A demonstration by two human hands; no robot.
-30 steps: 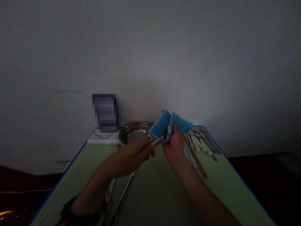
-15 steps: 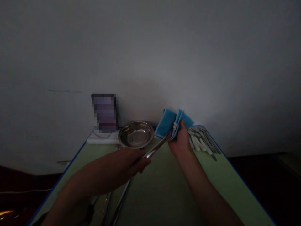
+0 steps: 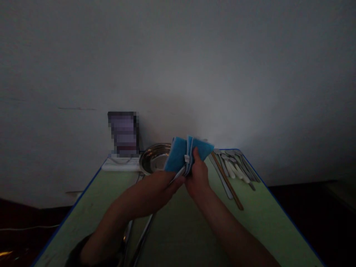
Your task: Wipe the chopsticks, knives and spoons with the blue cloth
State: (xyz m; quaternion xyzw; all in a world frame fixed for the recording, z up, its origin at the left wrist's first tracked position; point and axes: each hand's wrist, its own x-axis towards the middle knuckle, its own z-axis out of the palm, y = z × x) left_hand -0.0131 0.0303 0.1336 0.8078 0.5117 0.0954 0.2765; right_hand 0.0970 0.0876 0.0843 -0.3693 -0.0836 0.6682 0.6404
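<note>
My left hand (image 3: 157,190) grips the near end of a long, shiny metal utensil (image 3: 179,173); its exact kind is hidden. Closed around a folded blue cloth (image 3: 177,152) with a small white tag, my right hand (image 3: 198,175) presses it about the utensil's far part. Both hands are close together above the table. Just behind and left of them stands a round stainless steel bowl (image 3: 151,158), partly covered by the cloth and my left hand.
On the green, blue-edged table (image 3: 264,222), chopsticks (image 3: 228,181) and several forks and spoons (image 3: 236,171) lie at right. Long metal utensils (image 3: 143,237) lie near left. A blurred-out upright device (image 3: 124,133) and white power strip (image 3: 119,165) stand by the wall (image 3: 178,66).
My right hand has moved left with the cloth, sliding along the utensil toward my left hand. The chopsticks and a metal utensil beside them have come into sight.
</note>
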